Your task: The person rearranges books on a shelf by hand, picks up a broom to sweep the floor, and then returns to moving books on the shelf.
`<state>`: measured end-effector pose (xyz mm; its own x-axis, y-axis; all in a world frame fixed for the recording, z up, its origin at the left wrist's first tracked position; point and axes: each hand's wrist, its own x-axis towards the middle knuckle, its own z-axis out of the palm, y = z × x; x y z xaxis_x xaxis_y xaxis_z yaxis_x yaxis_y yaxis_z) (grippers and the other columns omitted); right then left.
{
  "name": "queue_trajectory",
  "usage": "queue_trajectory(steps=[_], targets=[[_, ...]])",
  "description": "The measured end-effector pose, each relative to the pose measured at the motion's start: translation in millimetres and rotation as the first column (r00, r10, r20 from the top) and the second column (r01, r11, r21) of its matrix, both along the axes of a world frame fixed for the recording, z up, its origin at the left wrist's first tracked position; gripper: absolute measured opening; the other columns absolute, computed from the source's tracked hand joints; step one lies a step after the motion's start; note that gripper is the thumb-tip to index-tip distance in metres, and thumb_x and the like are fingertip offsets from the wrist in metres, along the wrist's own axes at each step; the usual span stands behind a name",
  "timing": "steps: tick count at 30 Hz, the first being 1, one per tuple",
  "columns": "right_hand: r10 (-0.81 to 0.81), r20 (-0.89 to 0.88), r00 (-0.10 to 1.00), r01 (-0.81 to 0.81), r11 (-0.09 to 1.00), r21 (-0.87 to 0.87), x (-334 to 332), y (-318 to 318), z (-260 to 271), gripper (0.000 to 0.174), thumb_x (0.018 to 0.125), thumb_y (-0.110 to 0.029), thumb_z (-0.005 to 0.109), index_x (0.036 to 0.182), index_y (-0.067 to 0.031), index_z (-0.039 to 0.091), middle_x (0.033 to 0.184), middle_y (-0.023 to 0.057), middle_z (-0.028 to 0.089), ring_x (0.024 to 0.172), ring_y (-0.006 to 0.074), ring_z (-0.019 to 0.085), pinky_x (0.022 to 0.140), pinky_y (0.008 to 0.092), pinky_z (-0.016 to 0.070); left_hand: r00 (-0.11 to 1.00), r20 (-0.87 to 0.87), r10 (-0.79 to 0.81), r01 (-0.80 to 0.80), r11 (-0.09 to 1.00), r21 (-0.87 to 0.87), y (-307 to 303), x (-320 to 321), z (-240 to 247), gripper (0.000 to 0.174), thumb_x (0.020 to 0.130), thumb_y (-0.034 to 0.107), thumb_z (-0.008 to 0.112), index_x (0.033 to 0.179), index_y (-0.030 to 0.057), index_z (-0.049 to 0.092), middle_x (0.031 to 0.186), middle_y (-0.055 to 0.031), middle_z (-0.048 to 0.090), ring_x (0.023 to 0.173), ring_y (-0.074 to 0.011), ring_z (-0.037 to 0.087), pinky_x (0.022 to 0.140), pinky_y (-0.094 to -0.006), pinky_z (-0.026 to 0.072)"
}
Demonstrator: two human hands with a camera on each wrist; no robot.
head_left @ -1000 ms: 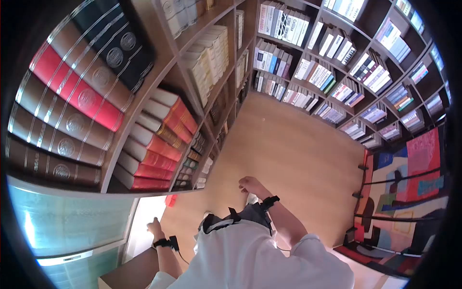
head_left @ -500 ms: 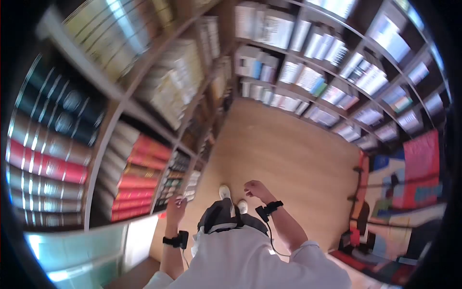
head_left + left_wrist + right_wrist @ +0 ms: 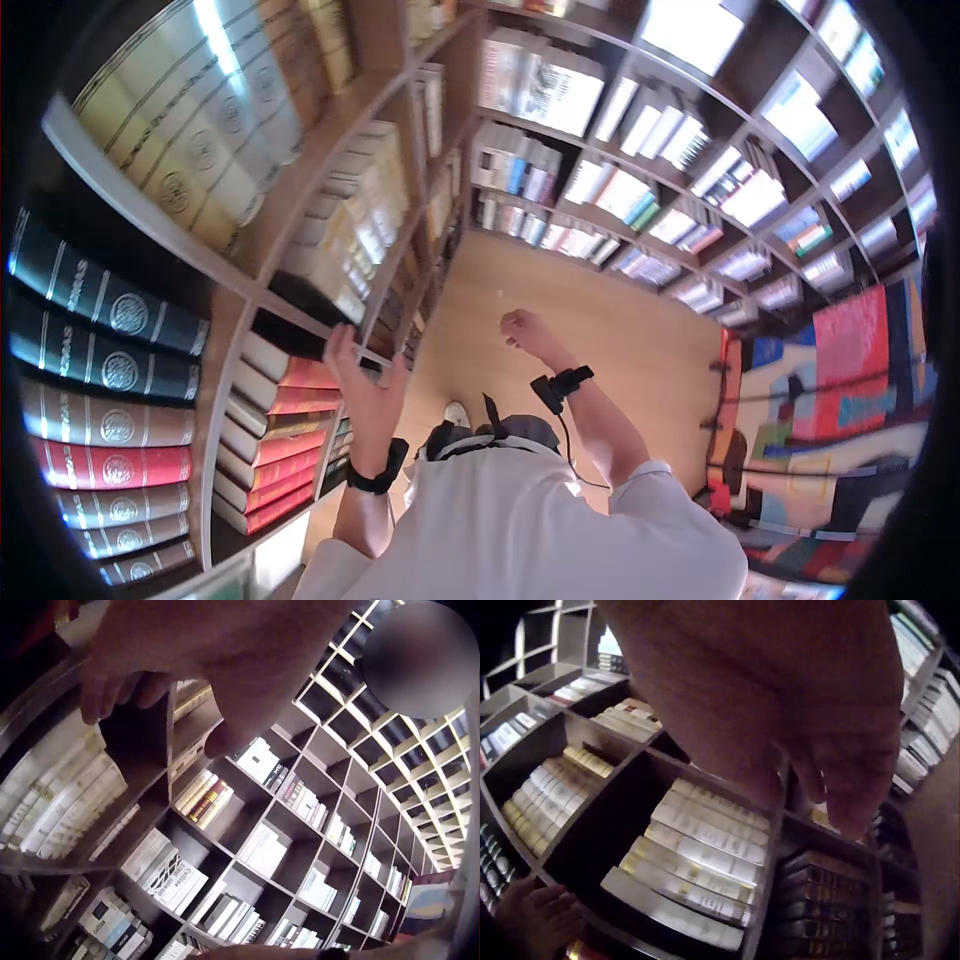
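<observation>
My left hand [image 3: 368, 400] is raised with its fingers spread beside the left bookcase, near the red books [image 3: 285, 455] and below a row of cream books [image 3: 350, 225]. Nothing is in it; whether it touches the shelf edge cannot be told. In the left wrist view the left hand [image 3: 202, 656] hangs over the shelves. My right hand [image 3: 530, 332] is held over the floor with loosely bent fingers and holds nothing. The right wrist view has the right hand [image 3: 780, 697] in front of shelves with cream volumes [image 3: 697, 847], and the left hand [image 3: 540, 919] at lower left.
Dark, brown and red bound volumes [image 3: 115, 465] fill the near left shelf. A tall bookcase with many books [image 3: 545, 85] spans the far side. Wooden floor [image 3: 600, 350] lies between it and me. At the right stands a colourful patterned panel [image 3: 850, 370].
My left hand has risen from low beside the shelf toward the cream books, its fingers spreading. The head view has turned toward the left bookcase. The right hand stays empty over the floor.
</observation>
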<state>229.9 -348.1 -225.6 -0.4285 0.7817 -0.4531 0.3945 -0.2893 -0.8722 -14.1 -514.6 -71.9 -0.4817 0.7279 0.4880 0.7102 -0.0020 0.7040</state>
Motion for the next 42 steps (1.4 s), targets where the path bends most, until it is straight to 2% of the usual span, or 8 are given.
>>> queue_trajectory(steps=[5,9,17,23,29,31,37,42], targets=[[0.125,0.039,0.991,-0.127,0.846,0.518,-76,68,58,0.023,0.090,-0.020,0.058,0.105,-0.0026,0.059,0.087,0.0050,0.062,0.073,0.0137,0.062,0.066,0.0271,0.0505,0.995,0.026,-0.096,0.098,0.990,-0.102,13,-18,13,0.033,0.075,0.010,0.069,0.105,-0.0005,0.056,0.114,-0.0201,0.052,0.105,-0.0374,0.053,0.090,-0.0410,0.0439],[0.289,-0.017,0.957,-0.239,0.824,0.514,-115,101,114,0.033,0.090,-0.024,0.058,0.115,-0.0021,0.057,0.091,0.0086,0.064,0.079,0.0169,0.064,0.071,0.0305,0.0508,0.996,0.031,-0.082,0.087,0.958,-0.273,12,-24,-14,0.026,0.076,0.010,0.067,0.098,0.0004,0.057,0.109,-0.0171,0.056,0.101,-0.0352,0.054,0.083,-0.0413,0.0461],[0.380,-0.125,0.917,-0.263,0.808,0.526,-163,199,93,0.043,0.087,-0.022,0.062,0.121,0.0011,0.050,0.094,0.0113,0.064,0.084,0.0183,0.064,0.074,0.0299,0.0504,0.894,0.085,0.440,-0.410,0.879,-0.242,34,-3,-37,0.048,0.075,0.010,0.071,0.116,-0.0010,0.048,0.114,-0.0160,0.051,0.101,-0.0318,0.054,0.081,-0.0395,0.0471],[0.402,-0.283,0.871,-0.190,0.806,0.561,-199,245,91,0.058,0.085,-0.021,0.066,0.130,0.0025,0.037,0.117,0.0165,0.053,0.095,0.0217,0.060,0.079,0.0317,0.0501,0.790,0.028,0.612,-0.599,0.781,-0.178,88,19,-16,0.066,0.074,0.014,0.072,0.127,-0.0039,0.037,0.126,-0.0235,0.039,0.115,-0.0395,0.044,0.097,-0.0433,0.0397],[0.452,-0.328,0.829,-0.221,0.805,0.551,-211,261,89,0.061,0.086,-0.019,0.066,0.133,0.0028,0.034,0.120,0.0189,0.050,0.108,0.0250,0.051,0.092,0.0344,0.0427,0.692,0.005,0.721,-0.713,0.685,-0.150,104,20,-21,0.068,0.074,0.013,0.071,0.128,-0.0065,0.035,0.125,-0.0263,0.038,0.115,-0.0419,0.042,0.098,-0.0445,0.0388],[0.471,-0.200,0.859,-0.245,0.722,0.647,-217,263,99,0.062,0.084,-0.016,0.067,0.133,0.0042,0.034,0.121,0.0226,0.050,0.110,0.0271,0.051,0.096,0.0359,0.0410,0.665,-0.021,0.747,-0.745,0.660,-0.099,109,13,-20,0.071,0.075,0.012,0.071,0.134,0.0003,0.033,0.127,-0.0212,0.037,0.115,-0.0358,0.046,0.091,-0.0414,0.0452],[0.429,-0.153,0.890,-0.118,0.541,0.833,-232,256,103,0.062,0.083,-0.011,0.064,0.130,0.0130,0.033,0.131,0.0314,0.042,0.122,0.0376,0.044,0.104,0.0400,0.0328,0.617,-0.151,0.773,-0.786,0.616,-0.056,140,0,-1,0.092,0.068,0.012,0.073,0.142,0.0006,0.020,0.134,-0.0294,0.030,0.123,-0.0453,0.036,0.102,-0.0452,0.0365],[0.386,-0.156,0.909,-0.128,0.615,0.778,-251,249,90,0.065,0.080,-0.012,0.065,0.130,0.0156,0.031,0.132,0.0340,0.039,0.125,0.0422,0.039,0.107,0.0419,0.0286,0.588,-0.024,0.808,-0.809,0.588,-0.013,156,-22,-13,0.101,0.065,0.014,0.077,0.143,-0.0003,0.014,0.134,-0.0327,0.025,0.124,-0.0488,0.030,0.101,-0.0461,0.0365]])
